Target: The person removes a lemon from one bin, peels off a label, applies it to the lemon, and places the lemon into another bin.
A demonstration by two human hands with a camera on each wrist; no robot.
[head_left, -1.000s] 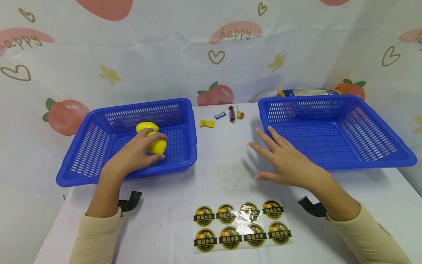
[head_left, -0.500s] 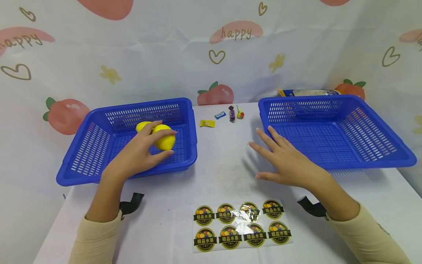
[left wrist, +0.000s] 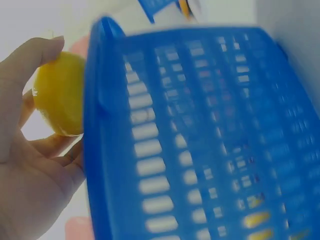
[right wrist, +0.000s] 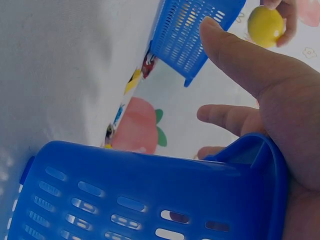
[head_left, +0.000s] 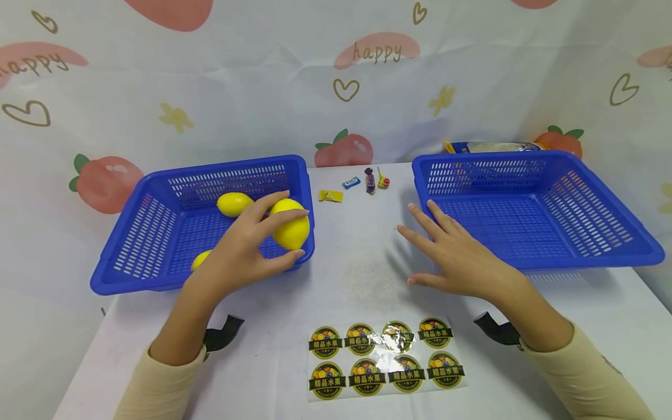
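Note:
My left hand [head_left: 244,248] grips a yellow lemon [head_left: 290,225] between thumb and fingers, over the right end of the left blue basket [head_left: 123,245]. In the left wrist view the same lemon [left wrist: 60,94] shows beside the basket's rim [left wrist: 92,130]. Two more lemons lie inside that basket: one lemon [head_left: 234,204] toward the back, and another lemon [head_left: 200,259] partly hidden behind my left hand. My right hand [head_left: 457,254] is held with fingers spread at the left edge of the right blue basket [head_left: 517,227]; it holds nothing.
Between the baskets, toward the back, lie a yellow wrapped candy [head_left: 331,196], a blue candy [head_left: 351,182], a purple candy [head_left: 370,181] and a lollipop [head_left: 384,182]. A clear sheet of round stickers [head_left: 385,360] lies in front. Behind the right basket is a packaged bag [head_left: 493,147].
My left hand has lifted the lemon up and moved it right, toward the basket's right rim. A lemon at the front of the basket has come into view. My right hand has stayed put.

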